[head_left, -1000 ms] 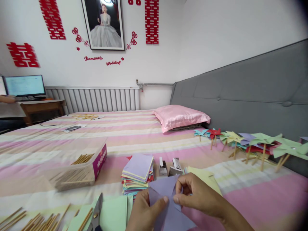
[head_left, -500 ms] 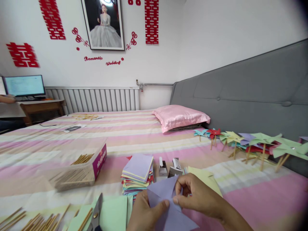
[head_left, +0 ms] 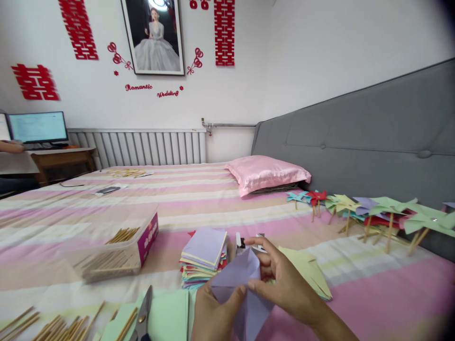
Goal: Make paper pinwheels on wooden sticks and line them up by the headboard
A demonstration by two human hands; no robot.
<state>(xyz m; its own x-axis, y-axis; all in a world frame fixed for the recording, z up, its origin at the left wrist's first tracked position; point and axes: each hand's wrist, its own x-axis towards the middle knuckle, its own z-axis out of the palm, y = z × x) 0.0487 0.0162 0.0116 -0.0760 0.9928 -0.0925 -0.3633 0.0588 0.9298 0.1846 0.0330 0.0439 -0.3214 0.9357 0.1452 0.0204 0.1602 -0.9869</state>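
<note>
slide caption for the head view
Left hand and right hand hold folded lilac paper beside a coloured paper stack on a striped bed.

Place: bedroom in a private home, decorated for a wedding.
Evidence:
- wide bed (head_left: 199, 194) under a pink-striped sheet
- pink satin pillow (head_left: 266, 173) at its head
- grey padded headboard (head_left: 355, 137) along the right
- white ribbed radiator (head_left: 142, 147) on the far wall
- framed portrait (head_left: 153, 35) of a figure in a bridal gown
- red paper-cut characters (head_left: 223, 31) on either side of it
- red lettering (head_left: 138, 87) reading "Romantic Wedding"
- wooden desk (head_left: 60, 158) with a lit monitor (head_left: 37, 127) in the far left corner
- paper pinwheels (head_left: 389, 206) on sticks, lying against the headboard
</note>
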